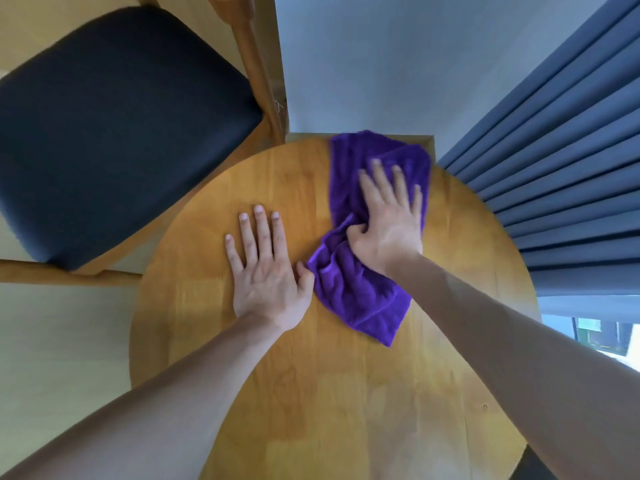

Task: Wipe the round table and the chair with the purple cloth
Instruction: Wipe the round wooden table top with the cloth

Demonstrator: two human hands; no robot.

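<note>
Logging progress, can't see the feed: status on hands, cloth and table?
Right hand pressing purple cloth on round table, thumb curled into a fold. Left hand flat on the wood. Chair untouched. Nothing obstructing.

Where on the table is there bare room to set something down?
Bare wood on the table runs along the near half, between the two forearms, and as a strip at the left edge beside the left hand. The far right is crowded: the right hand presses the cloth there.
</note>
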